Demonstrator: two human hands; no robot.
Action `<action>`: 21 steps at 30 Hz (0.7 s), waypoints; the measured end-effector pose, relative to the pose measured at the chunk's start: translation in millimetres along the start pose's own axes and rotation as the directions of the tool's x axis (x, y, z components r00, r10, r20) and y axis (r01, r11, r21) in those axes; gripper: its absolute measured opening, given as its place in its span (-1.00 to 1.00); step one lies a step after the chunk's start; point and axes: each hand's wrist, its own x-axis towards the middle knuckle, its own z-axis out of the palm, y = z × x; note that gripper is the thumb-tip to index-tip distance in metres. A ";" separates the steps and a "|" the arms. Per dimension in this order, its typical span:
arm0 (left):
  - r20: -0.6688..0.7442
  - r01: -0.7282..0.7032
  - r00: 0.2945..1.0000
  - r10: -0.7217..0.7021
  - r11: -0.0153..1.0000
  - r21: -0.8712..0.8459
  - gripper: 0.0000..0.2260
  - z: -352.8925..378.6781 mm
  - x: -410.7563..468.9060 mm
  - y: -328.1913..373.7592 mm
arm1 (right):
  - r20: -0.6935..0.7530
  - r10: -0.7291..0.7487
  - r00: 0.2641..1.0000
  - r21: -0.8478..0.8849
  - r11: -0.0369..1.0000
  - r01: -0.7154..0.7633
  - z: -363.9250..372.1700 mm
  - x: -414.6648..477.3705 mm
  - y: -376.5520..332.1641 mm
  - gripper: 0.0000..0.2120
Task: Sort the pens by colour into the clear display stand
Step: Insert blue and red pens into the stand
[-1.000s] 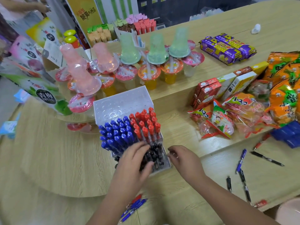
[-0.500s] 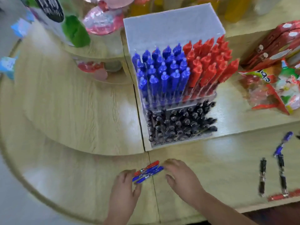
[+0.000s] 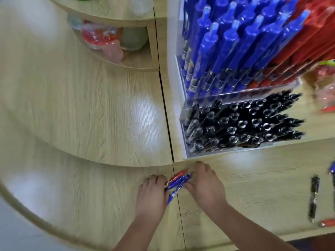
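Note:
A small bunch of loose pens (image 3: 178, 181), blue ones with one red, lies on the wooden counter near its front edge. My left hand (image 3: 152, 194) has its curled fingers on the bunch's left end, and my right hand (image 3: 205, 183) closes on the right end. Just behind stands the clear display stand (image 3: 178, 113). Blue pens (image 3: 226, 46) fill its upper tier at the left, red pens (image 3: 311, 42) at the right. The lower front tier holds black pens (image 3: 241, 125).
A black pen (image 3: 313, 197), a red pen (image 3: 328, 222) and a blue pen (image 3: 332, 168) lie loose at the right edge. A curved wooden shelf (image 3: 116, 66) with packaged cups sits at the back left. Snack packets (image 3: 326, 84) lie to the stand's right.
Both hands left the stand and came down to the loose pens at the counter's front. My head moved closer and lower, so the stand now fills the upper right.

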 end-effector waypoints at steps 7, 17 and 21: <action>0.106 0.111 0.989 -0.106 0.993 -0.044 -0.81 -2.9 8.3 17.7 | 0.099 0.292 0.951 0.181 0.935 -0.305 19.8 -10.7 -22.9 -0.75; 0.296 0.265 0.946 -0.129 0.834 -0.484 -0.82 -47.7 -4.0 14.4 | 0.244 0.252 0.936 0.478 0.809 -0.342 -10.9 -18.7 -34.5 -0.89; 0.308 0.244 0.950 -0.048 0.730 -0.639 -0.83 -103.8 -31.3 21.4 | 0.232 0.090 0.968 0.644 0.732 -0.223 -56.1 -50.2 -44.7 -0.91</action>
